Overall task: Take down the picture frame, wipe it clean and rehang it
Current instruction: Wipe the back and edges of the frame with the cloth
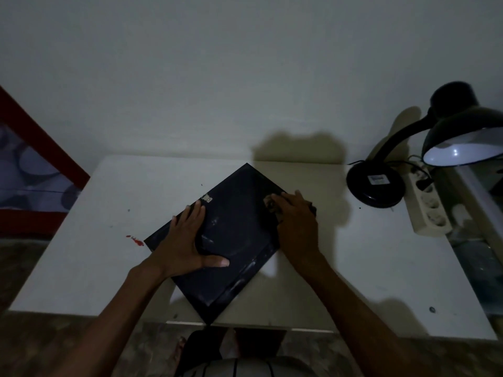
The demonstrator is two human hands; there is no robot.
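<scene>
The dark picture frame (239, 240) lies back side up and turned diagonally on the white table (95, 240), with a small metal hanger near its upper left edge. My left hand (187, 240) rests flat on the frame's left part, fingers straight and thumb spread out. My right hand (295, 219) presses a dark cloth (273, 206) against the frame's right corner; most of the cloth is hidden under the fingers.
A black desk lamp (378, 186) stands lit at the table's back right, beside a white power strip (427, 205). A red-framed panel (32, 172) leans at the left. Red spots (134, 240) mark the table left of the frame. A plain wall rises behind.
</scene>
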